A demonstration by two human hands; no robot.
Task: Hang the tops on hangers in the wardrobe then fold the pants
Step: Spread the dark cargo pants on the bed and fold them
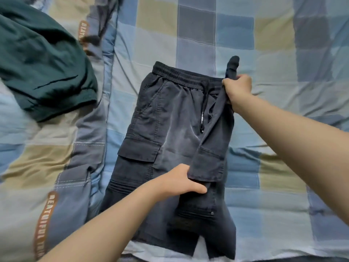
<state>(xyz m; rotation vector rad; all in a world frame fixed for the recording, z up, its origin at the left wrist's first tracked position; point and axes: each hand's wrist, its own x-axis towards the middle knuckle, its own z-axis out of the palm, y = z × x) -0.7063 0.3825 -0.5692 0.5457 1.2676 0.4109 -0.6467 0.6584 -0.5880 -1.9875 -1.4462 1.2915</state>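
Dark grey cargo pants (160, 133) lie flat on the checked bedspread (273, 44), waistband at the far end, legs toward me. My right hand (237, 89) grips the right end of the waistband and lifts that side off the bed. My left hand (182, 181) pinches the lower edge of the same raised leg at its cargo pocket. The right leg is partly turned over onto the left one. A drawstring (202, 118) hangs down the middle.
A dark green garment (43, 59) lies crumpled at the upper left. A grey-blue piece of clothing with orange lettered stripes (75, 176) stretches along the left side of the bed. The bedspread spreads to the right of the pants.
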